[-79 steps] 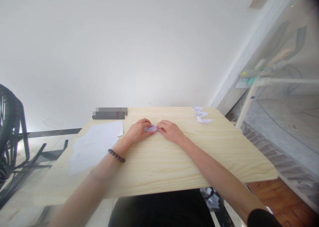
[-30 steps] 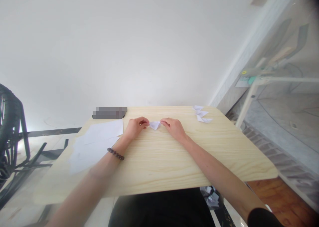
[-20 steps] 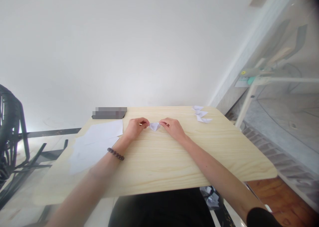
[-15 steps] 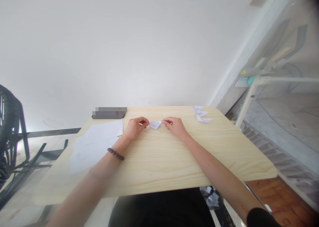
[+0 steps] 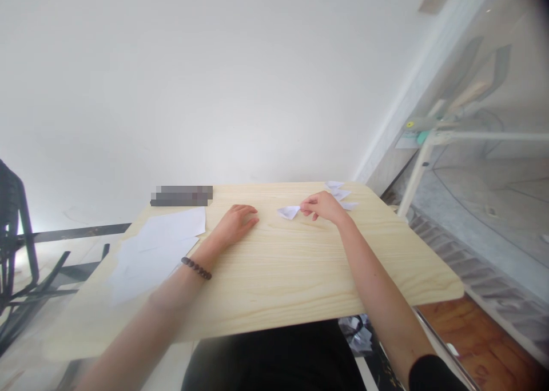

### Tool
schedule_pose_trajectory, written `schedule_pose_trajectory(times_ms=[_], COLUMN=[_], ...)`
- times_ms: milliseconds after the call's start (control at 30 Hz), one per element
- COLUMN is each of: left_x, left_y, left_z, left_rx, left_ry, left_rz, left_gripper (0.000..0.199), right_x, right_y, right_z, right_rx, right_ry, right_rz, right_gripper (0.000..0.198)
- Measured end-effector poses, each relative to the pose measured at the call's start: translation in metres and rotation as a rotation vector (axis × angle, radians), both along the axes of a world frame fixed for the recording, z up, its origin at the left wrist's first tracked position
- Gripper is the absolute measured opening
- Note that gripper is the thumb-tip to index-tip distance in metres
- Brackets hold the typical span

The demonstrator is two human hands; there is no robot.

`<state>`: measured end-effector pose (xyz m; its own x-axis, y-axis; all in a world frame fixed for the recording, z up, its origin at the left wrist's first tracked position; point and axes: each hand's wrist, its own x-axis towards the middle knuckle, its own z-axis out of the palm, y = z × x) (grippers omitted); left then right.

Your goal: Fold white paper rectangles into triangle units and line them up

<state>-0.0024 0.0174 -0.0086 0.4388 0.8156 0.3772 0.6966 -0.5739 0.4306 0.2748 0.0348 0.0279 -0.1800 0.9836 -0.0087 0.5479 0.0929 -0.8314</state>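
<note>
Three folded white pieces [image 5: 341,195] sit near the far right corner of the table [image 5: 274,288], and your right hand [image 5: 325,206] covers part of the nearest ones. Pixelation masks the dark object [image 5: 182,196] at the far left corner, so you can't make out what it is. The black chair [image 5: 29,231] is cut off by the left edge, and the contents of the clear bag [image 5: 358,332] under the table are hard to tell.

Your right thumb and fingers pinch one tip of the folded paper [image 5: 288,212], which points leftward from them, between your two hands; whether it touches the tabletop you can't tell. Your left hand [image 5: 235,224] is released, fingers loosely extended, near the white sheets [image 5: 165,245]. Half a second ago both hands gripped the paper; now your left has let go and your right has carried it rightward.
</note>
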Motion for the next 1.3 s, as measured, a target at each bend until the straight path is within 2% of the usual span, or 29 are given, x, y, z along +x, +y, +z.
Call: schedule_pose_trajectory(times_ms=[167, 333, 633, 800, 933, 1033, 1167, 1300], left_x=[0.005, 0.006, 0.008, 0.007, 0.006, 0.006, 0.006, 0.006], left_y=[-0.001, -0.003, -0.004, -0.001, 0.001, 0.0, 0.0, 0.0], left_z=[-0.007, -0.007, -0.004, -0.007, -0.007, -0.007, -0.007, -0.007], left_rx=[0.027, 0.008, 0.025, 0.036, 0.04, 0.039, 0.034, 0.035], left_ry=[0.129, 0.205, 0.243, 0.253, 0.258, 0.252, 0.243, 0.236], left_rz=[-0.068, -0.073, -0.065, -0.064, -0.067, -0.069, -0.071, -0.072], left_gripper=[0.042, 0.047, 0.049, 0.05, 0.05, 0.05, 0.05, 0.051], right_x=[0.032, 0.071, 0.119, 0.13, 0.132, 0.131, 0.13, 0.132], right_y=[-0.003, -0.009, -0.023, -0.026, -0.028, -0.028, -0.025, -0.019], right_z=[0.01, 0.013, 0.009, 0.006, 0.004, 0.004, 0.003, -0.002], right_rx=[-0.073, -0.199, -0.264, -0.254, -0.251, -0.259, -0.2, -0.193], right_ry=[0.01, -0.007, -0.033, 0.002, -0.003, -0.048, -0.132, -0.117], right_rz=[-0.083, -0.159, -0.433, -0.578, -0.628, -0.637, -0.68, -0.686], right_gripper=[0.016, 0.018, 0.024, 0.018, 0.017, 0.02, 0.026, 0.037])
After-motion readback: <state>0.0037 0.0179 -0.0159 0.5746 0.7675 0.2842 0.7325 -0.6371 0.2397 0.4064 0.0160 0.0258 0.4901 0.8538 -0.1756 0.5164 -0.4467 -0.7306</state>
